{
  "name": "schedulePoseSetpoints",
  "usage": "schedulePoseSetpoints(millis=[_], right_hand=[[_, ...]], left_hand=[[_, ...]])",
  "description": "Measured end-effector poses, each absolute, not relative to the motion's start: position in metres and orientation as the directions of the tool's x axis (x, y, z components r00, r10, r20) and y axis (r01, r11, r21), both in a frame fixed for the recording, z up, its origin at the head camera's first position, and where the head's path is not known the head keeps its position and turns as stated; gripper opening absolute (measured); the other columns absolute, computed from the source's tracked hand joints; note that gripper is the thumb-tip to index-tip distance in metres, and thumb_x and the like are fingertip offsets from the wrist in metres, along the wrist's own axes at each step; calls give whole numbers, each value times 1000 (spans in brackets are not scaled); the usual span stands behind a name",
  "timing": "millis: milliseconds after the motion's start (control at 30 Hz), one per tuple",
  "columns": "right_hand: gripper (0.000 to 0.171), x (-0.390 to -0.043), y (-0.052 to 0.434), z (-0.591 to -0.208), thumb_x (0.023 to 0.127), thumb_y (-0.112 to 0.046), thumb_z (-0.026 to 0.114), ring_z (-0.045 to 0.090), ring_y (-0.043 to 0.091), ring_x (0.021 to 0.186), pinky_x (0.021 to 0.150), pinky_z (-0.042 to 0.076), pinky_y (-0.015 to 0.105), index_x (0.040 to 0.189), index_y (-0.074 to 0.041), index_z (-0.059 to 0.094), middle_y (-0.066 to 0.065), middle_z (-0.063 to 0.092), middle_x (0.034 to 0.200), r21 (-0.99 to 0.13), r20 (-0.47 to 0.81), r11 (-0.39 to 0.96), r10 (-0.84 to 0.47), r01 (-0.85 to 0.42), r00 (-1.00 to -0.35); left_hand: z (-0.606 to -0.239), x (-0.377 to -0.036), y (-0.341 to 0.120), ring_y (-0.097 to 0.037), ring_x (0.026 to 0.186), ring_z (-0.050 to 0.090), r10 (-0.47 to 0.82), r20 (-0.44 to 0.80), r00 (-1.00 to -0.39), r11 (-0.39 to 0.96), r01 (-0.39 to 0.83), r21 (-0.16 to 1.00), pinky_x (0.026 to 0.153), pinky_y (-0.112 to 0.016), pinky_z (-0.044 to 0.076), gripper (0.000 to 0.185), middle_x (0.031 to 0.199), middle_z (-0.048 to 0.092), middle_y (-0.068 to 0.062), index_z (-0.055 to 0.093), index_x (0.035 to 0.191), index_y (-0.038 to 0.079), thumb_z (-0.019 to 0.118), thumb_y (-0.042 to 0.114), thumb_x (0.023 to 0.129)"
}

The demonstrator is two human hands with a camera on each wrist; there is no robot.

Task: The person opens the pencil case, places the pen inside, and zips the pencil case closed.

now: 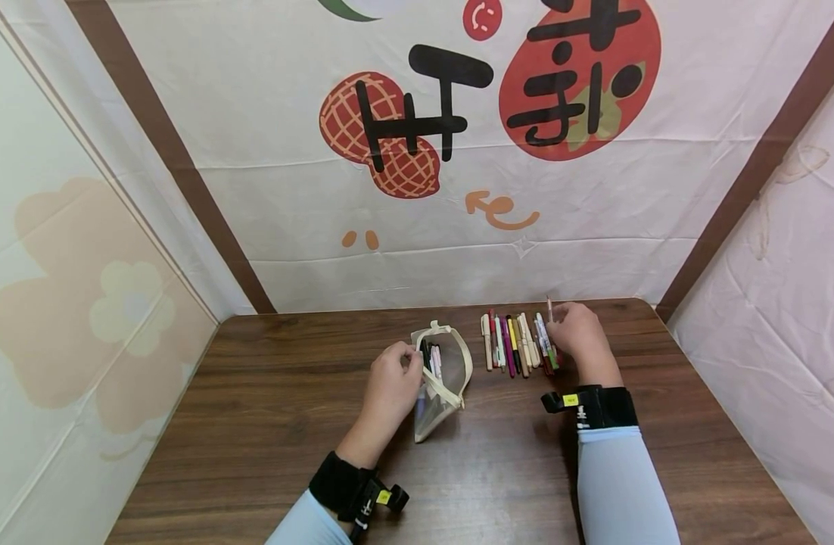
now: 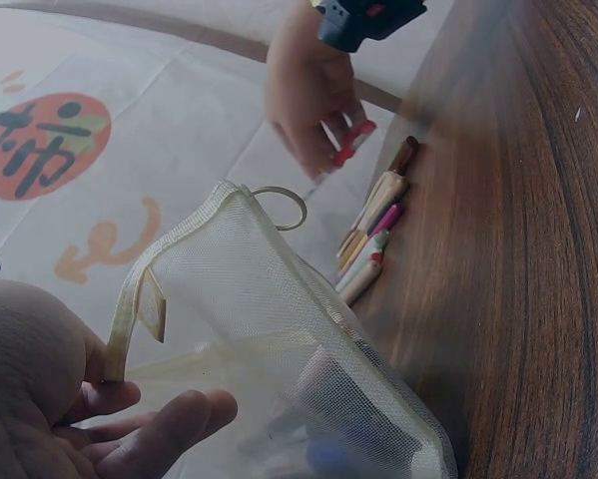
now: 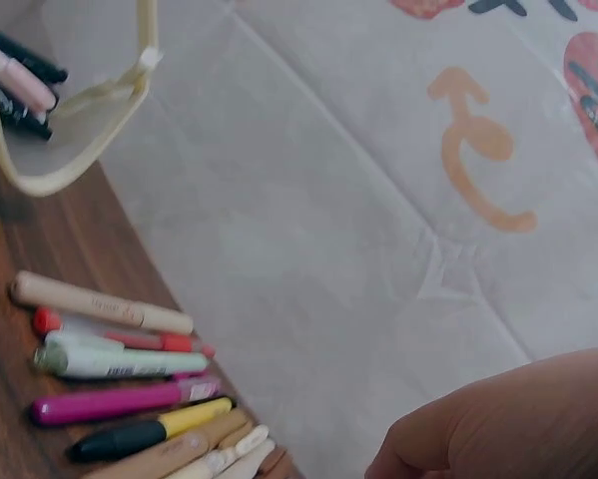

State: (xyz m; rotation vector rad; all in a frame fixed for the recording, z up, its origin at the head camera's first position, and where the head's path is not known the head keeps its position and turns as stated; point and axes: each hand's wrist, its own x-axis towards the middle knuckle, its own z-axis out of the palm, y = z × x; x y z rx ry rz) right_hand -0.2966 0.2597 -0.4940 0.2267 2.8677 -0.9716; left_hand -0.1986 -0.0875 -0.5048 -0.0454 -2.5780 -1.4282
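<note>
A cream mesh zip pouch (image 1: 461, 356) stands on the table with its mouth spread. At its left rim my left hand (image 1: 393, 382) pinches the edge; the left wrist view shows that zip edge (image 2: 129, 319) between thumb and fingers. Dark and pink pens (image 3: 24, 80) lie inside the pouch. My right hand (image 1: 580, 337) holds a slim pen (image 1: 549, 309) at the right end of a row of pens. That pen's red end (image 2: 353, 143) shows at the fingertips in the left wrist view. Only part of the right hand (image 3: 508, 424) appears in the right wrist view.
Several pens lie side by side in a row, among them a purple pen (image 3: 109, 402), a black-and-yellow one (image 3: 149, 431) and a beige one (image 3: 99, 302). The wooden table (image 1: 274, 409) ends at a printed cloth wall (image 1: 287, 280) behind the row.
</note>
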Motion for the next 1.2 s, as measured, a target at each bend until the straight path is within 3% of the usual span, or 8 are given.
schedulePoseSetpoints(millis=[133,233,333,500,667,833,1200], right_hand=[[54,-294,255,-487,101,-21,54,64,33,100,81,54,45,151,-4,53,24,64,132,-609,-99,783,83,127,-992],[59,-292,249,-482,99,-20,53,58,26,80,68,47,37,156,-6,48,20,65,113,-633,-55,769,73,91,-996],[64,-290,242,-478,98,-19,54,54,22,72,61,44,33,161,-12,43,15,63,100,-663,-24,746,67,66,-997],[71,-287,228,-473,97,-15,53,52,22,69,60,44,34,165,-23,37,15,64,100,-726,-8,687,24,23,-1000],[76,-284,212,-469,96,-14,54,63,29,73,60,47,35,167,-29,31,14,66,102,-788,-8,615,-44,-21,-999],[78,-282,193,-468,97,-16,57,73,31,83,71,59,40,167,-35,28,13,69,106,-849,-20,528,-95,-33,-995],[79,-275,149,-476,96,-8,66,74,42,90,83,63,57,165,-22,31,17,75,102,-911,-22,400,-280,-96,-960]], left_hand=[[-505,-199,-87,-4,57,64,-70,190,-979,539,123,833,56,-24,51,19,127,73,-14,69,94,6,58,19,104],[-505,-199,-88,-5,57,64,-70,187,-980,536,121,835,55,-25,51,19,127,73,-14,68,94,6,57,19,104],[-505,-199,-88,-5,57,64,-70,189,-979,534,123,836,54,-25,51,19,127,73,-13,69,95,6,57,19,104],[-505,-199,-88,-5,57,65,-71,194,-978,531,128,838,54,-25,52,19,127,73,-14,69,95,6,58,19,104],[-505,-198,-88,-6,57,64,-68,195,-978,525,131,841,52,-25,52,19,127,73,-15,69,95,6,57,19,104],[-505,-199,-88,-6,55,63,-67,196,-978,520,133,844,51,-26,51,20,127,72,-15,68,95,6,57,18,104],[-506,-199,-88,-5,58,65,-68,191,-979,518,129,846,54,-25,51,20,126,72,-16,69,97,5,56,19,104]])
